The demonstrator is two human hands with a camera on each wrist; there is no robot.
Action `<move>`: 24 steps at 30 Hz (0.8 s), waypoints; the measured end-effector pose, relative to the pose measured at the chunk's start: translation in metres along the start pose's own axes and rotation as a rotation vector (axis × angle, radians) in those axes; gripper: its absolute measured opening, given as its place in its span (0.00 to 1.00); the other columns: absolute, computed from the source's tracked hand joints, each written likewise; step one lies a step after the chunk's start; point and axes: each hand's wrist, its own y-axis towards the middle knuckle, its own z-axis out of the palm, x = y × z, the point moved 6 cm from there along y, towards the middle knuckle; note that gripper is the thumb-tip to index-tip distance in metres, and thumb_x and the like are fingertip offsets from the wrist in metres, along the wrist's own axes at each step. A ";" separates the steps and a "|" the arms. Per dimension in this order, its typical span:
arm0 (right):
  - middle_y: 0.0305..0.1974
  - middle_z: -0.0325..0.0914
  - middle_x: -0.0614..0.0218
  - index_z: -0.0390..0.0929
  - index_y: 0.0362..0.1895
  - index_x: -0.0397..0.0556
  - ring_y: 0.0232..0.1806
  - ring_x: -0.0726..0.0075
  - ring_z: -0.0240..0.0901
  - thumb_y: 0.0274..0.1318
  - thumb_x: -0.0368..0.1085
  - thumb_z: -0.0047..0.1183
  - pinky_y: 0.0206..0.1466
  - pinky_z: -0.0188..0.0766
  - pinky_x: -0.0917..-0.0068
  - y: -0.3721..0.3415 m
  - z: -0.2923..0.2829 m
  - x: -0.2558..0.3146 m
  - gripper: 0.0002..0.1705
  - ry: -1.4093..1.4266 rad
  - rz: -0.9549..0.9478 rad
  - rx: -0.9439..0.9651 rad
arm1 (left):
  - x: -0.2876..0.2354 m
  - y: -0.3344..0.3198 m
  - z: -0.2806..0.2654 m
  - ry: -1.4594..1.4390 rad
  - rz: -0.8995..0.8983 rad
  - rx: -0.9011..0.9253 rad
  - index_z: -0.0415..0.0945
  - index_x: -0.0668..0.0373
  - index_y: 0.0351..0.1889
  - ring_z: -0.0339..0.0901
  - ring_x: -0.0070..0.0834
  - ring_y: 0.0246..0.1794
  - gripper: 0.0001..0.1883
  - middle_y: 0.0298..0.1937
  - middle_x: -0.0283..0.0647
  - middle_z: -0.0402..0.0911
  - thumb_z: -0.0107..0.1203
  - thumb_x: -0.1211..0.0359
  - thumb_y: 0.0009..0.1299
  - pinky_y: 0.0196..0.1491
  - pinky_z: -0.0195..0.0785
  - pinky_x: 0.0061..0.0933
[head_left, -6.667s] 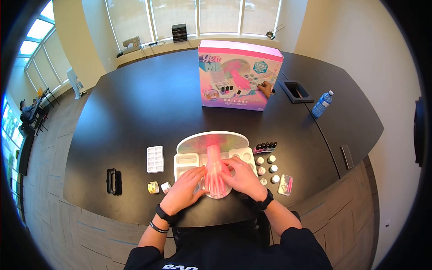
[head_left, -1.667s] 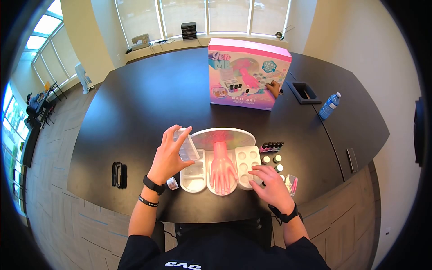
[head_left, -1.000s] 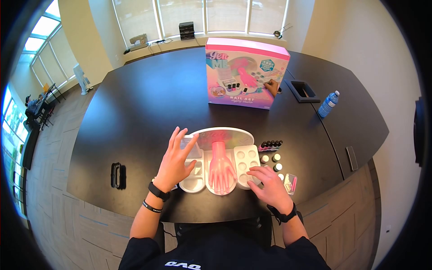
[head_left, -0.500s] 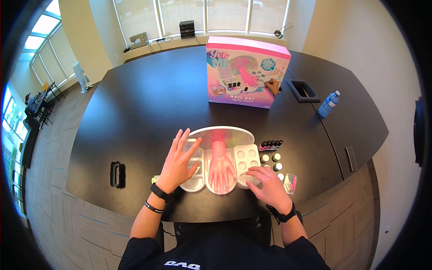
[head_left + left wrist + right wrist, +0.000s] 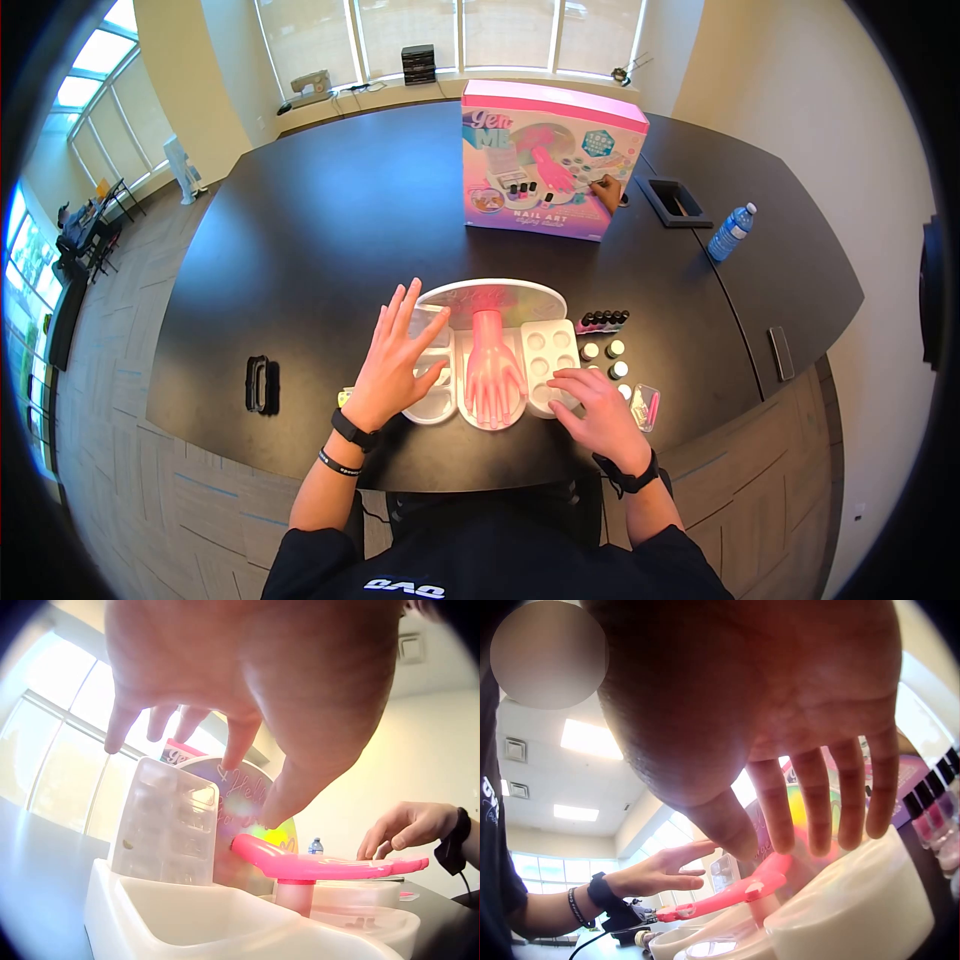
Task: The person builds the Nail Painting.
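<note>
A pink model hand (image 5: 490,375) lies palm down at the centre of the white nail-art station (image 5: 247,930). Behind it rises a shiny rounded back panel (image 5: 238,796). Over the left side of the station my left hand (image 5: 388,365) hovers, fingers spread and holding nothing. Just under it, a clear divided plastic tray (image 5: 166,825) stands on end at the back of the left compartments. My right hand (image 5: 602,412) is at the right side, its loosely bent fingers over the front of the white palette (image 5: 549,350) with round wells; it holds nothing.
Right of the station are a row of nail polish bottles (image 5: 603,321), several white-capped jars (image 5: 615,348) and a small clear case (image 5: 645,408). A yellow roll (image 5: 345,396) is partly hidden by my left wrist. Farther off stand the product box (image 5: 550,165) and a water bottle (image 5: 732,232).
My hands have left the pink model hand. The clear tray went from the table at left, in my left hand, to standing in the station; my left hand has let go. My right hand moved right.
</note>
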 end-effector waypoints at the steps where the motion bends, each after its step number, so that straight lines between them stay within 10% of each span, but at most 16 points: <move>1: 0.58 0.87 0.60 0.89 0.55 0.49 0.59 0.46 0.80 0.66 0.37 0.68 0.66 0.76 0.56 0.000 0.000 0.000 0.15 -0.002 -0.002 -0.002 | 0.001 -0.001 -0.003 -0.008 -0.002 -0.017 0.72 0.47 0.83 0.48 0.63 0.91 0.43 0.92 0.57 0.49 0.74 0.66 0.67 0.87 0.52 0.58; 12: 0.59 0.87 0.60 0.89 0.55 0.49 0.60 0.45 0.80 0.66 0.37 0.69 0.65 0.78 0.55 0.001 -0.002 -0.005 0.16 0.009 0.016 -0.013 | 0.029 -0.036 -0.043 -0.045 -0.196 -0.114 0.73 0.57 0.78 0.76 0.52 0.73 0.35 0.73 0.50 0.79 0.68 0.74 0.71 0.74 0.73 0.46; 24: 0.60 0.87 0.60 0.89 0.55 0.48 0.63 0.47 0.80 0.64 0.36 0.70 0.67 0.78 0.55 -0.001 -0.005 -0.009 0.16 -0.027 0.042 -0.021 | 0.076 -0.095 -0.045 -0.018 -0.326 0.235 0.78 0.58 0.70 0.79 0.51 0.68 0.31 0.67 0.46 0.82 0.68 0.73 0.66 0.69 0.75 0.46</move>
